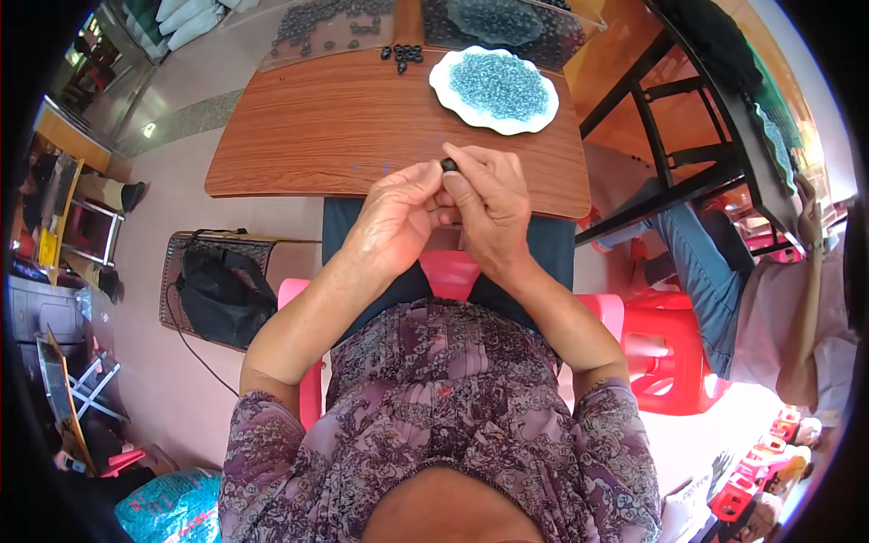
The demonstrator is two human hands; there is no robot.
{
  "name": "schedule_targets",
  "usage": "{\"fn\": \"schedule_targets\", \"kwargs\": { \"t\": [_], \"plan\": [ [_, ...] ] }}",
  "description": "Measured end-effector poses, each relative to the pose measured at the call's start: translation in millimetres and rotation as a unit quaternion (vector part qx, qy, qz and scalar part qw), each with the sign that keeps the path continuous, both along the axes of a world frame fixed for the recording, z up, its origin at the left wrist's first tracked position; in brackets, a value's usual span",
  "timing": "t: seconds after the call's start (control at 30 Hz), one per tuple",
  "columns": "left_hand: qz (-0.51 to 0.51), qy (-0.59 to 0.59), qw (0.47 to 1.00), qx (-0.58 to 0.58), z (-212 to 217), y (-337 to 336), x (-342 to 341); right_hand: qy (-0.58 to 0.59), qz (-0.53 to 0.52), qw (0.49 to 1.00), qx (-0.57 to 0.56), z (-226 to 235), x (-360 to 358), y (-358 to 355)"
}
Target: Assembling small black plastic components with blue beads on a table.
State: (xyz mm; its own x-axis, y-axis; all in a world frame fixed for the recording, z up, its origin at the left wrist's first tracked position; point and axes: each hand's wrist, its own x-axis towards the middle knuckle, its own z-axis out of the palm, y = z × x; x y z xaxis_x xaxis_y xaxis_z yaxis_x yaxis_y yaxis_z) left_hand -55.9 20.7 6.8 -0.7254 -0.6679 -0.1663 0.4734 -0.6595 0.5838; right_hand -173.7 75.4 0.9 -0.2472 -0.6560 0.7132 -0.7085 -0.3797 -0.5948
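1. Nearest, at the frame's lower middle, the person sits on a pink chair (448, 271) in a purple patterned top, forearms running up from the lower edge.
2. At centre, the left hand (394, 222) and right hand (489, 208) are pressed together over the near edge of the table (317, 136). Both pinch one small dark bead (449, 165) between their fingertips.
3. The step in hand looks like fine work on that single bead, threading or fitting it; any thread or wire is too thin to make out.
4. The next move would call for a steady pinch and small finger motions, since the bead could slip and drop into the lap.
5. Beyond, in the upper middle, a white scalloped plate (444, 86) holds pale blue beads (496, 83).
6. Left of it lie a few loose dark beads (403, 54).
7. Farthest, at the top edge, clear trays (335, 27) hold more dark beads.
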Motion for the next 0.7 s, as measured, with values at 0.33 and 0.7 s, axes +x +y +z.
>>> {"fn": "schedule_targets", "kwargs": {
  "t": [0.33, 0.7],
  "plan": [
    [0.075, -0.078, 0.994, -0.024, -23, -7, 11, 0.261, -0.049, 0.963, 0.052, -3, 13, -4],
    [0.026, -0.079, 0.997, 0.009, -30, -19, 41, 0.277, -0.078, 0.946, 0.149, -1, -110, -101]
  ]
}}
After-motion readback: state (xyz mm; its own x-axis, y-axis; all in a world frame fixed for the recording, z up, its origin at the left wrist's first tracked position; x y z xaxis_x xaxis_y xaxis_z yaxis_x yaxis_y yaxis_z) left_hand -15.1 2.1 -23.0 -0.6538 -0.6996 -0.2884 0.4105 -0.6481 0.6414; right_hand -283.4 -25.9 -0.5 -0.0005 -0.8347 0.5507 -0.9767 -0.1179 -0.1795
